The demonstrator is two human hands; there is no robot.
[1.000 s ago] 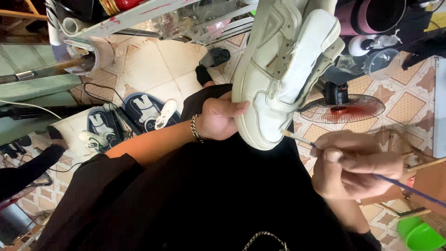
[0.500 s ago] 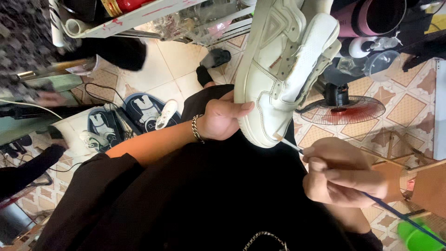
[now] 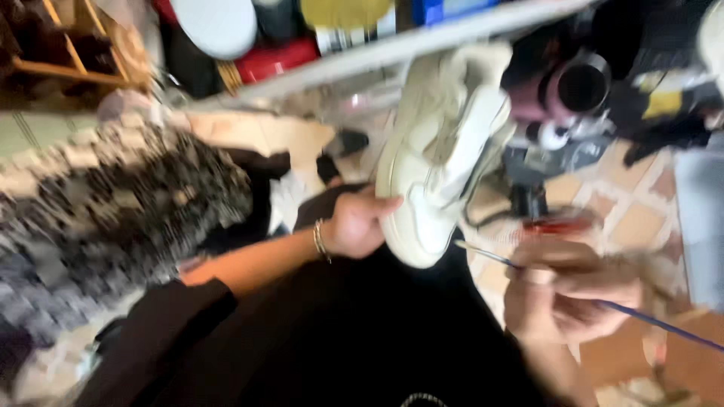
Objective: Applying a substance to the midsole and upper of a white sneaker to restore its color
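Beside the left hand (image 3: 360, 224) gripping the white sneaker (image 3: 441, 154), a patterned-clothed person (image 3: 121, 203) has entered — right hand (image 3: 569, 290) pinching brush (image 3: 641, 316)

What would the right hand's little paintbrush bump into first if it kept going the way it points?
Most likely the white sneaker. The right hand aims the thin brush up-left, and its tip sits close to the shoe's lower end, held by the left hand. The picture is blurry, so depth is unsure.
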